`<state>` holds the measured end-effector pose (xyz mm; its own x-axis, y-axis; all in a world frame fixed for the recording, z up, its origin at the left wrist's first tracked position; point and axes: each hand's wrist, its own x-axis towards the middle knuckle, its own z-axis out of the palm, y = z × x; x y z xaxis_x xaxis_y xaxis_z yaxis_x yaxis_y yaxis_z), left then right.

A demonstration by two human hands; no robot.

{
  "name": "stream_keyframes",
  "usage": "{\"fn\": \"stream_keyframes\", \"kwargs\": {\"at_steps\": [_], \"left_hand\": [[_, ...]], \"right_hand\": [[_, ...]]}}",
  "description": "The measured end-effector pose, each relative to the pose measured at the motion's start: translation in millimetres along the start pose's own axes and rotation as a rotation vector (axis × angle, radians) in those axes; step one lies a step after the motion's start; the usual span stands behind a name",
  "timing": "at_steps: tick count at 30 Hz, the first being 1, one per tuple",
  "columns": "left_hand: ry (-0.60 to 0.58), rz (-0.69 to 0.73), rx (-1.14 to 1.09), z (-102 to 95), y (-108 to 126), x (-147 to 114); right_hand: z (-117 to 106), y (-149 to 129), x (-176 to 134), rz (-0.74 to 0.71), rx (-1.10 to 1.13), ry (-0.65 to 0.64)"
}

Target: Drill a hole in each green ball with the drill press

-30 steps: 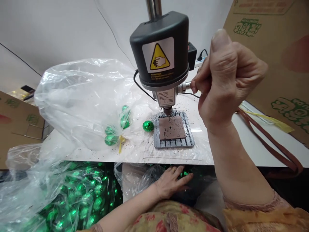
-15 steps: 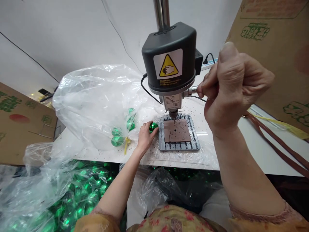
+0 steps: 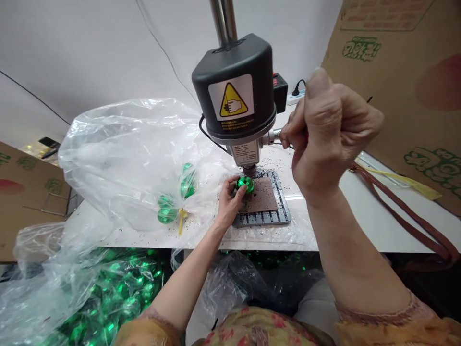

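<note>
A shiny green faceted ball (image 3: 246, 184) is pinched between the thumb and fingers of my left hand (image 3: 230, 199). It is over the brown board (image 3: 264, 196) on the grey slotted base plate (image 3: 283, 206), just below the chuck (image 3: 249, 170) of a black drill press (image 3: 236, 91). My right hand (image 3: 324, 134) is closed in a fist around the press's feed handle (image 3: 276, 133), whose grip is mostly hidden by the fingers. Dark shavings lie scattered over the board and plate.
A large clear plastic bag (image 3: 126, 154) with several green balls (image 3: 167, 209), tied in yellow, lies left of the press. More green balls (image 3: 122, 293) fill a bag below the table edge. Cardboard boxes (image 3: 403, 91) stand at both sides. A brown strap (image 3: 406, 206) lies at right.
My left hand has moved right, carrying the green ball from beside the base plate to over the board below the chuck. My right hand stays on the handle. The whole view has shifted slightly.
</note>
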<state>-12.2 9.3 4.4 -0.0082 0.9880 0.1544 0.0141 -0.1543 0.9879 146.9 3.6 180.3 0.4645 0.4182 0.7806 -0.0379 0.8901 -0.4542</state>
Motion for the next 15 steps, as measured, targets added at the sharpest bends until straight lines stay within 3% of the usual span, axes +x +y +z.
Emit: {"fn": "stream_keyframes", "kwargs": {"at_steps": [10, 15], "left_hand": [[-0.057, 0.172, 0.333, 5.0, -1.0, -5.0], [-0.123, 0.179, 0.326, 9.5, 1.5, -10.5]], "right_hand": [[0.2, 0.6, -2.1, -0.021, -0.037, 0.031], [-0.6, 0.4, -1.6, -0.010, -0.054, 0.026]]}}
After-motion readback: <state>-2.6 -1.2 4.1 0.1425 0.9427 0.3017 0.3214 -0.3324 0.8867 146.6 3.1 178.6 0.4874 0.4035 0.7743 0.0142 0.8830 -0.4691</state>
